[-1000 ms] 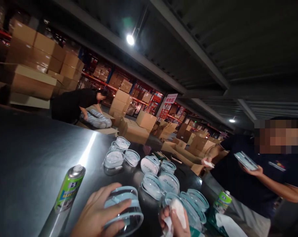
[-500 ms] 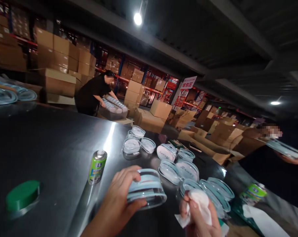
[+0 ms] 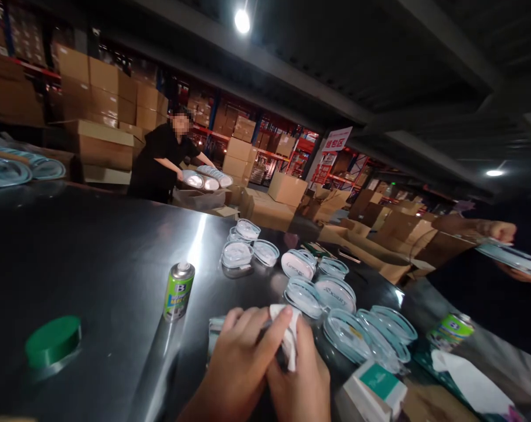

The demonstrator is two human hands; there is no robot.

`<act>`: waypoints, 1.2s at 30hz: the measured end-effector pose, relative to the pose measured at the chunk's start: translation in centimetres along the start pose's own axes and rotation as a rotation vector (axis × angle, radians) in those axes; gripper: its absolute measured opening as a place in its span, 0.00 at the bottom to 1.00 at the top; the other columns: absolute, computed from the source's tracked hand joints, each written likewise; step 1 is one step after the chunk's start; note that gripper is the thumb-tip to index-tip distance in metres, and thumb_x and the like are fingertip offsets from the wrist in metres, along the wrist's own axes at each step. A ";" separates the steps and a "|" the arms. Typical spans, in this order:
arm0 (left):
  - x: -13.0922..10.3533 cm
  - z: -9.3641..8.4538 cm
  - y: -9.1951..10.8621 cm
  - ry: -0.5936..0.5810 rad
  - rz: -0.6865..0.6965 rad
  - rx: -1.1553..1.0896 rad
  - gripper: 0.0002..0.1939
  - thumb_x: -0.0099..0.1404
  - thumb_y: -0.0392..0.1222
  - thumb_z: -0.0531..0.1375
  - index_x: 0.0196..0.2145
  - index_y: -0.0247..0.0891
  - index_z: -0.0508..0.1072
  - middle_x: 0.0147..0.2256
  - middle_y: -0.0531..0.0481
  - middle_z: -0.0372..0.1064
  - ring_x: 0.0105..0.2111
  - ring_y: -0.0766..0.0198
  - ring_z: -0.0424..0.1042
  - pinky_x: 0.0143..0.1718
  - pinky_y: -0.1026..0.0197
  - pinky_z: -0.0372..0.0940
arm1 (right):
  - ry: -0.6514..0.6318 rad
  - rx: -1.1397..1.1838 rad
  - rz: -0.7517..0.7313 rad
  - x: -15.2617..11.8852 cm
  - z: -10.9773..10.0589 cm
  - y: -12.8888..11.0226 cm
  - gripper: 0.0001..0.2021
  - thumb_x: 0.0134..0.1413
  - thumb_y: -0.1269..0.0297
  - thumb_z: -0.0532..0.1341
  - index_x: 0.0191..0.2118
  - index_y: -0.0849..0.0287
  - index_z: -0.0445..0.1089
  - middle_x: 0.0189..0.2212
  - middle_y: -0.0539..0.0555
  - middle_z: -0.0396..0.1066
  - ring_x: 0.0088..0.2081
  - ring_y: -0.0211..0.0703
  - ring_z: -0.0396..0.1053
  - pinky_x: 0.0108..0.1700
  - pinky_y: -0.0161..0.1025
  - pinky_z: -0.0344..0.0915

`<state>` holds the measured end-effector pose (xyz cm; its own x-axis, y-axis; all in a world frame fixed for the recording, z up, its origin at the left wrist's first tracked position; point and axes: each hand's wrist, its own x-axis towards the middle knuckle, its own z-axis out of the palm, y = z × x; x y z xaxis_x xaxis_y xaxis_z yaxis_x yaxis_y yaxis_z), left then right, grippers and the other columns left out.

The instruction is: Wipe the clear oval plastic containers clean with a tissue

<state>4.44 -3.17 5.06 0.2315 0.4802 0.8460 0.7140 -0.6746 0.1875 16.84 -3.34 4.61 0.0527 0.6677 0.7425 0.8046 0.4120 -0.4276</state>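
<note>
across the lower half of the view, what takes up the most room?

the dark, glossy metal-looking table (image 3: 102, 246); beyond it stand piled brown cardboard boxes (image 3: 89, 82)

and who is around?

a person in black clothes (image 3: 155, 158) at the far side, both hands on a bundle of clear rounded cases (image 3: 208, 177), and a person in dark clothing (image 3: 489, 287) at the right, with a flat, clear, pale-blue-edged case (image 3: 509, 256)

what lies on the table?

a loose cluster of clear plastic cases with pale-blue rims (image 3: 344, 334), a white carton with a green panel (image 3: 373, 390) near them, an upright green-and-silver spray can (image 3: 179, 292), and left of that a round green plastic lid (image 3: 53, 341)

how are the wearer's hands?

the left hand (image 3: 241, 354) and right hand (image 3: 298, 378) are together, both pinching a crumpled white tissue (image 3: 290, 340) above the table

anything else close by?

a pale-blue-edged clear item (image 3: 215, 329), mostly hidden behind the left hand; i cannot tell whether that hand grips it too
</note>
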 end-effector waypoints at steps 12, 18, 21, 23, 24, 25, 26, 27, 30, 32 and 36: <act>0.0 0.4 0.3 0.001 -0.010 0.059 0.27 0.66 0.29 0.50 0.62 0.42 0.58 0.46 0.47 0.75 0.41 0.53 0.73 0.42 0.50 0.62 | 0.033 -0.372 -0.204 0.7 -1.0 -0.6 0.19 0.66 0.55 0.45 0.51 0.62 0.63 0.31 0.58 0.76 0.28 0.48 0.76 0.25 0.37 0.69; -0.3 1.1 0.2 -0.044 -0.048 0.039 0.33 0.62 0.24 0.50 0.62 0.44 0.57 0.47 0.50 0.75 0.42 0.56 0.72 0.46 0.50 0.59 | -0.053 -0.436 -0.020 0.1 -1.0 -0.1 0.18 0.62 0.55 0.52 0.52 0.60 0.62 0.35 0.58 0.77 0.28 0.49 0.76 0.23 0.37 0.67; -0.5 1.2 0.1 -0.029 -0.038 0.066 0.36 0.58 0.22 0.50 0.62 0.44 0.57 0.46 0.50 0.75 0.42 0.56 0.72 0.47 0.49 0.59 | -0.034 -0.404 0.067 -0.5 -0.5 0.8 0.21 0.61 0.53 0.53 0.54 0.60 0.60 0.38 0.60 0.76 0.33 0.51 0.77 0.28 0.38 0.69; -0.6 1.1 0.0 -0.051 -0.045 0.067 0.39 0.55 0.21 0.51 0.63 0.44 0.57 0.47 0.51 0.74 0.43 0.57 0.72 0.48 0.49 0.60 | -0.048 -0.348 0.078 -0.6 -0.3 1.1 0.22 0.60 0.53 0.53 0.54 0.61 0.61 0.37 0.59 0.77 0.32 0.51 0.77 0.28 0.39 0.69; -0.7 1.0 0.0 -0.066 -0.052 0.062 0.40 0.54 0.21 0.52 0.63 0.44 0.56 0.48 0.51 0.74 0.43 0.56 0.71 0.48 0.49 0.60 | -0.059 -0.327 0.090 -0.5 -0.3 1.1 0.21 0.59 0.53 0.53 0.53 0.61 0.61 0.35 0.59 0.77 0.31 0.52 0.77 0.27 0.39 0.68; -0.7 0.9 0.0 -0.083 -0.062 0.057 0.41 0.53 0.22 0.53 0.63 0.44 0.56 0.49 0.50 0.73 0.44 0.56 0.71 0.49 0.48 0.60 | -0.069 -0.309 0.107 -0.4 -0.4 1.1 0.21 0.58 0.52 0.54 0.52 0.61 0.62 0.34 0.58 0.77 0.30 0.53 0.77 0.25 0.39 0.68; -0.8 0.8 0.1 -0.098 -0.073 0.056 0.41 0.53 0.22 0.54 0.63 0.44 0.55 0.49 0.50 0.73 0.45 0.55 0.71 0.49 0.48 0.60 | -0.081 -0.287 0.117 -0.3 -0.5 1.0 0.21 0.57 0.52 0.54 0.51 0.61 0.63 0.32 0.58 0.77 0.29 0.53 0.76 0.24 0.40 0.67; -0.8 0.8 0.1 -0.107 -0.079 0.059 0.41 0.53 0.22 0.54 0.63 0.45 0.56 0.49 0.50 0.73 0.46 0.55 0.71 0.50 0.48 0.61 | -0.095 -0.261 0.123 -0.1 -0.6 0.9 0.21 0.56 0.52 0.55 0.50 0.61 0.64 0.30 0.57 0.77 0.28 0.54 0.76 0.23 0.40 0.66; -0.7 0.7 0.1 -0.113 -0.079 0.082 0.40 0.54 0.22 0.55 0.63 0.45 0.57 0.49 0.49 0.73 0.45 0.54 0.71 0.49 0.47 0.62 | -0.113 -0.127 0.142 0.1 -0.9 0.7 0.18 0.56 0.53 0.55 0.47 0.59 0.65 0.27 0.54 0.76 0.26 0.52 0.76 0.22 0.39 0.65; -0.5 0.6 0.1 -0.117 -0.074 0.078 0.40 0.54 0.22 0.55 0.63 0.44 0.57 0.49 0.49 0.73 0.45 0.54 0.71 0.49 0.46 0.62 | -0.129 0.029 0.177 0.0 -1.0 0.6 0.17 0.56 0.54 0.55 0.47 0.58 0.65 0.27 0.53 0.77 0.26 0.48 0.76 0.23 0.36 0.66; -0.3 0.1 0.0 -0.164 -0.110 0.070 0.39 0.54 0.23 0.57 0.63 0.43 0.58 0.50 0.47 0.72 0.46 0.52 0.71 0.49 0.45 0.63 | -0.125 0.146 0.182 -0.4 -0.9 0.5 0.15 0.58 0.56 0.56 0.48 0.57 0.64 0.30 0.52 0.77 0.28 0.44 0.76 0.25 0.33 0.68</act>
<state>4.45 -3.22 4.71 0.2499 0.6375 0.7288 0.7837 -0.5752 0.2344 17.77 -3.92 4.53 0.1082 0.8067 0.5810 0.6943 0.3569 -0.6249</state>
